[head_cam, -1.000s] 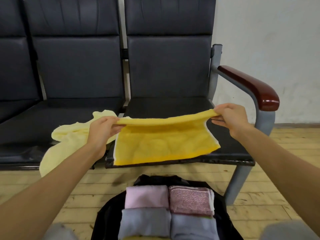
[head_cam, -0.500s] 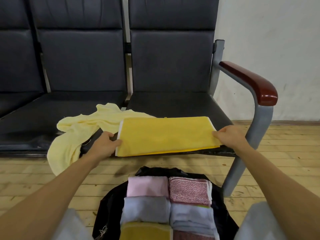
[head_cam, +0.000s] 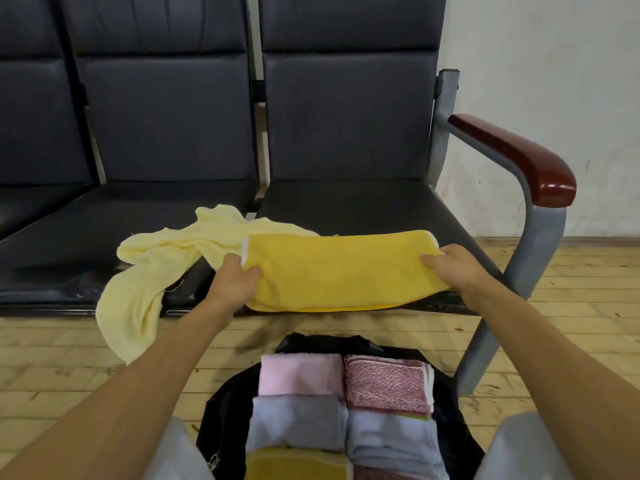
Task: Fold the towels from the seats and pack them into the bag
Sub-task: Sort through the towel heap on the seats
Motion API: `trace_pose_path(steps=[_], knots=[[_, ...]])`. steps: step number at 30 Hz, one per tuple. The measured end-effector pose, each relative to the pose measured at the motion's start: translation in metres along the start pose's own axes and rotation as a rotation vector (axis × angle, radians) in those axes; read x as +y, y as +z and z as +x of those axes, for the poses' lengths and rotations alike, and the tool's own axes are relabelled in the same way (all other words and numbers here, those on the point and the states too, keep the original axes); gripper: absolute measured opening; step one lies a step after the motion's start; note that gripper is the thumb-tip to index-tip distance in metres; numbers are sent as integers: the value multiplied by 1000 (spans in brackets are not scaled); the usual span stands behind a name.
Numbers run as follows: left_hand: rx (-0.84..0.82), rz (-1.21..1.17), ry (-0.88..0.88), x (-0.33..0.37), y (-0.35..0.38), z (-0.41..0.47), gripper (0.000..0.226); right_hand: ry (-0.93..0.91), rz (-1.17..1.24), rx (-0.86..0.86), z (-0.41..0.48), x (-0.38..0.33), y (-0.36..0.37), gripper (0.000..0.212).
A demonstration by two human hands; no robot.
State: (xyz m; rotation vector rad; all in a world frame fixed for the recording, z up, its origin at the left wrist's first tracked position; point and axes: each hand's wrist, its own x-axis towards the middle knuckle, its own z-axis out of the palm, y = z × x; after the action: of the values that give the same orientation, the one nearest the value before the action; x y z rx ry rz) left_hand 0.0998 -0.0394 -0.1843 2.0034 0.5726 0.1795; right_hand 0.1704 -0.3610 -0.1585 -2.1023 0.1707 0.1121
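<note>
The bright yellow towel (head_cam: 343, 271) at the centre of the frame is a saturated golden yellow with a narrow white edge at its left end; the crumpled towel (head_cam: 152, 268) left of it is a much paler, creamy yellow. The seats (head_cam: 346, 126) are plain black, the armrest (head_cam: 519, 157) at the right a glossy dark red-brown on a grey frame (head_cam: 545, 233), the wall (head_cam: 554, 64) off-white, the floor (head_cam: 52, 358) light yellowish wooden planks. In the black bag (head_cam: 446, 407) at lower centre lie a plain pale pink towel (head_cam: 299, 374), a mottled towel (head_cam: 384, 381) in dark pink with white edging, greyish lilac towels (head_cam: 298, 420) and a mustard yellow towel (head_cam: 294, 464)
</note>
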Motion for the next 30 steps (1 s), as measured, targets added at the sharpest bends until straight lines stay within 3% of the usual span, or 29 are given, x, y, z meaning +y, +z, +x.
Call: trace_pose_path(steps=[3, 7, 12, 17, 21, 25, 30], knots=[[-10, -145, -42, 1, -5, 2, 18, 102, 253, -75, 0, 0, -7, 23], [-42, -204, -199, -12, -10, 14, 50, 165, 292, -14, -1, 5, -16, 48], [-94, -333, -273, 2, -8, -2, 25, 205, 217, -18, -7, 12, -17, 33], [-98, -642, -299, 18, -14, -15, 29, 201, 149, 27, -8, 13, -14, 27], [-57, -721, -244, 41, -19, -18, 33, 207, 97, -59, -10, 15, -13, 17], [-77, -636, -110, 88, -8, -22, 29, 202, 63, -190, -11, 11, -10, 20], [-207, -313, 25, 135, 41, -36, 33, 193, 151, -264, -11, 11, -9, 21]])
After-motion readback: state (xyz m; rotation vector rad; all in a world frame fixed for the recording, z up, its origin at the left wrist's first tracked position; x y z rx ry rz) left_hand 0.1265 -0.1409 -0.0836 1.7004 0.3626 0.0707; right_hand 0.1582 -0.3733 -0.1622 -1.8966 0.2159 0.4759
